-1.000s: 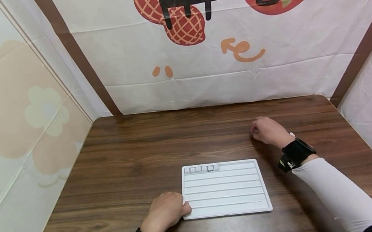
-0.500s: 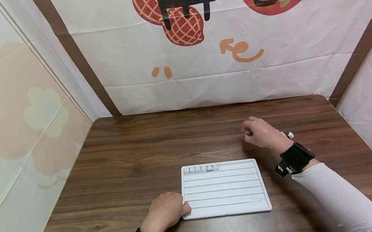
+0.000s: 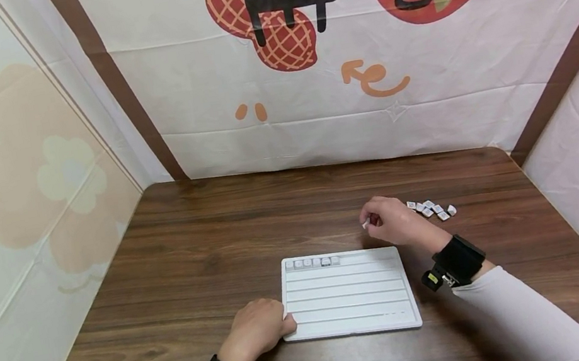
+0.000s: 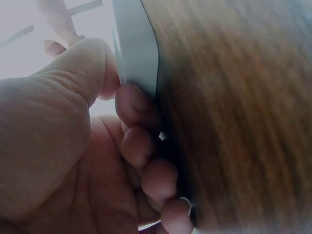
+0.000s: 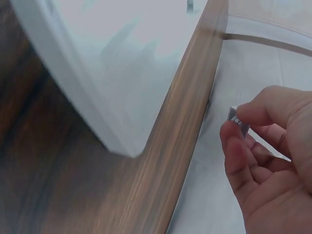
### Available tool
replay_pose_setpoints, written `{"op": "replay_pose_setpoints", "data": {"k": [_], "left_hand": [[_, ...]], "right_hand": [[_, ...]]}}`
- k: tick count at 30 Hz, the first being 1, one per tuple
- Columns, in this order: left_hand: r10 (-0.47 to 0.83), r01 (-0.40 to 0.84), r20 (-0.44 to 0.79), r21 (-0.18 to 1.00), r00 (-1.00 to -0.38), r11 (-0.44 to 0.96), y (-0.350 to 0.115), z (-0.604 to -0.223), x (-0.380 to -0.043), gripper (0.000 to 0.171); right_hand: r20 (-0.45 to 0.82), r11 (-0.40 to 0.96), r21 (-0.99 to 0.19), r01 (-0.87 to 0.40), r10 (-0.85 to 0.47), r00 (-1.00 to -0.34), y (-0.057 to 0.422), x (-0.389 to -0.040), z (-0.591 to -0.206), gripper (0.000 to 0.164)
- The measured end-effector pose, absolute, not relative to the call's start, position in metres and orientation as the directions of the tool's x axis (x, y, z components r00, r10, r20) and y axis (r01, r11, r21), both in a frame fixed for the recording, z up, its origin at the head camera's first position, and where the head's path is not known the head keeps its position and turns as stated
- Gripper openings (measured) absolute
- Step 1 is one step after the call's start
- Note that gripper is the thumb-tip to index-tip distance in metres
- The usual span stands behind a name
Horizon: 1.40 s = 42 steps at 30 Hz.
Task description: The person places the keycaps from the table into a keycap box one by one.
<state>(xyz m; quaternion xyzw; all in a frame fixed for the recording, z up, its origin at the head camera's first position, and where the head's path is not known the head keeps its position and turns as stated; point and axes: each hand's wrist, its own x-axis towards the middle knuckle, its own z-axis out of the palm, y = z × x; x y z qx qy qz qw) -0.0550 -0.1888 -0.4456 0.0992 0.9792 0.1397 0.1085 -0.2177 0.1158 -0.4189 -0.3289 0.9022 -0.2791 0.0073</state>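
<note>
A white ridged keycap tray (image 3: 351,294) lies on the table, with several keycaps (image 3: 307,264) lined up in its top row at the left. My left hand (image 3: 259,328) grips the tray's lower left corner, thumb on top; in the left wrist view the fingertips (image 4: 138,105) curl against its side. Just beyond the tray's far edge, my right hand (image 3: 397,223) pinches one small keycap (image 5: 238,118) between thumb and forefinger, off the table. More loose keycaps (image 3: 428,208) lie behind that hand, to its right.
The brown wood-grain table (image 3: 168,277) extends around the tray. A white printed cloth (image 3: 317,137) hangs along the table's far edge, and further cloth panels stand at the left and right sides.
My right hand has moved left and towards the tray with a keycap, uncovering the loose keycaps. The left hand and tray stay in place.
</note>
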Motion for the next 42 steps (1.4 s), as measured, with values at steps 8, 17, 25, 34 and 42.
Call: {"op": "replay_pose_setpoints", "data": {"k": [8,17,25,34,42], "left_hand": [[0.224,0.167,-0.168,0.299,-0.96,0.939,-0.19,-0.447,-0.055,0.033],[0.216,0.158,-0.169,0.304,-0.962,0.939,-0.19,-0.447,-0.056,0.034],[0.22,0.168,-0.149,0.297,-0.964,0.94,-0.191,-0.448,-0.054,0.033],[0.219,0.168,-0.145,0.301,-0.965,0.939,-0.191,-0.449,-0.054,0.033],[0.224,0.169,-0.159,0.298,-0.962,0.939,-0.19,-0.45,-0.055,0.034]], "right_hand": [[0.183,0.583,-0.505,-0.636,-0.648,-0.739,0.108,-0.208,-0.423,0.019],[0.189,0.53,-0.46,-0.712,-0.725,-0.662,0.097,-0.199,-0.427,0.02],[0.169,0.508,-0.446,-0.737,-0.761,-0.626,0.091,-0.193,-0.435,0.018],[0.127,0.535,-0.443,-0.719,-0.757,-0.641,0.081,-0.187,-0.439,0.017],[0.092,0.558,-0.451,-0.697,-0.748,-0.658,0.077,-0.184,-0.44,0.016]]}}
